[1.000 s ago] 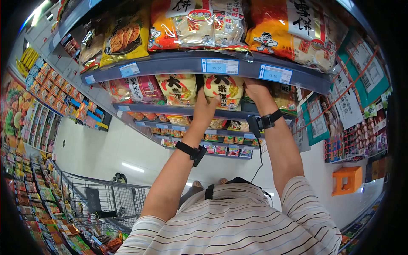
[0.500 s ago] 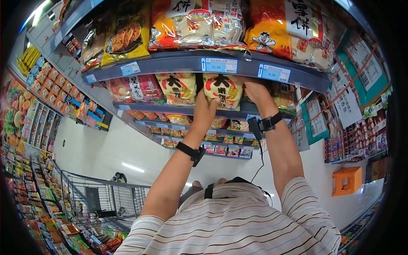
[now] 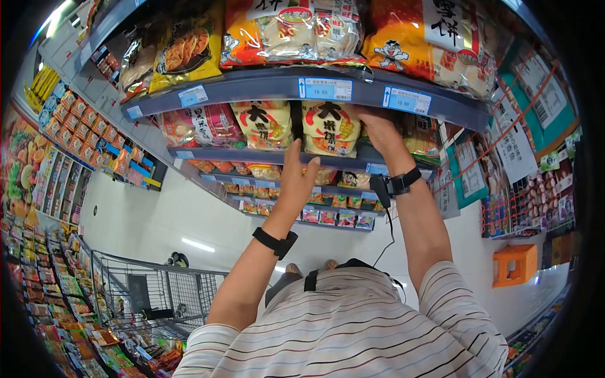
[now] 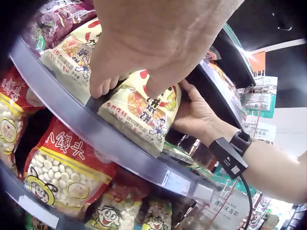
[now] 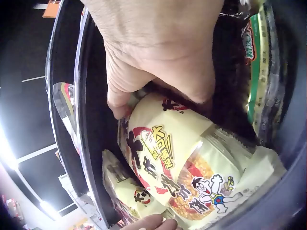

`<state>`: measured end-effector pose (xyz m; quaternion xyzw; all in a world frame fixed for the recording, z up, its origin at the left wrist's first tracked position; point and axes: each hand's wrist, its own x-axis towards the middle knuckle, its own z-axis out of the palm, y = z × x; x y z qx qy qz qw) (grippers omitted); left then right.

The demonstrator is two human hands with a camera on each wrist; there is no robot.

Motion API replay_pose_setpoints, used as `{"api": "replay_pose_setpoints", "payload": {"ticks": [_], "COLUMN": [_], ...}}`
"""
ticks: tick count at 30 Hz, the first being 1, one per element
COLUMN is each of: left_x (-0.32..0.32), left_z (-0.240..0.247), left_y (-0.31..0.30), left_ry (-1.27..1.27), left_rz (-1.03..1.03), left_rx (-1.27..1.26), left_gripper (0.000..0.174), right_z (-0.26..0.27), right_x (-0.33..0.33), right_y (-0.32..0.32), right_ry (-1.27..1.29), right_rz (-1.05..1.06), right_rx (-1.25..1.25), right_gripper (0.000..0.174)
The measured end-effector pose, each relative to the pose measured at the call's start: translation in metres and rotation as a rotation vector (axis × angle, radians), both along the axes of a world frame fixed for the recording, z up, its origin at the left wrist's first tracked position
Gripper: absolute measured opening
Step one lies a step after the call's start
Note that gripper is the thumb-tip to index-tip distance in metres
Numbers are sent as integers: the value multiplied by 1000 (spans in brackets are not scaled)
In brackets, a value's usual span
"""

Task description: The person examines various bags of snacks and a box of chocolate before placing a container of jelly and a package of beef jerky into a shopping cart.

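Two cream rice-cracker bags stand side by side on the second shelf, the left one (image 3: 263, 126) and the right one (image 3: 331, 129). My left hand (image 3: 293, 186) is just below and in front of the gap between them, fingers extended and thumb apart, holding nothing. Its fingertips also show at the lower edge of the right wrist view. Against the right side of the right bag (image 5: 168, 148) lies my right hand (image 5: 160, 52), one digit along its upper edge; the other fingertips are hidden. In the left wrist view, my right hand (image 4: 196, 115) touches that same bag (image 4: 144, 112).
The upper shelf edge (image 3: 252, 88) overhangs the bags, with large snack packs above. A purple-pink bag (image 3: 214, 129) stands left. Hanging goods on red wire mesh are at right. A wire cart (image 3: 170, 293) stands lower left, an orange stool (image 3: 515, 264) lower right.
My left hand has let go of the right bag's left side and drawn back down toward my body. My right hand has stayed at that bag's right side.
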<state>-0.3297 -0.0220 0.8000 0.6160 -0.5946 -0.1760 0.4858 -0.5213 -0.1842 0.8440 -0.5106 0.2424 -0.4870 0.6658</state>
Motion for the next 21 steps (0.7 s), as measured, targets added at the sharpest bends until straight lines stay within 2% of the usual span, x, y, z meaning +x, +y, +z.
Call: {"api": "replay_pose_setpoints", "payload": {"ticks": [2, 6, 13, 16, 21], "left_x": [1, -3, -3, 1, 5], "left_z": [-4, -4, -16, -17, -19], "left_y": [6, 14, 19, 23, 32], "left_ry": [27, 85, 115, 121, 112], "left_rz": [-4, -16, -43, -50, -28], "left_rx": [39, 86, 132, 127, 191], "left_gripper": [68, 68, 66, 66, 63], "right_z": [3, -7, -11, -3, 6], "right_x": [2, 9, 12, 7, 12], "right_y": [5, 1, 2, 12, 16], "right_ry": [45, -61, -68, 41, 110], "right_rz": [12, 30, 57, -27, -14], "right_rx": [-24, 78, 157, 189, 129], "right_gripper": [34, 32, 33, 33, 32]}}
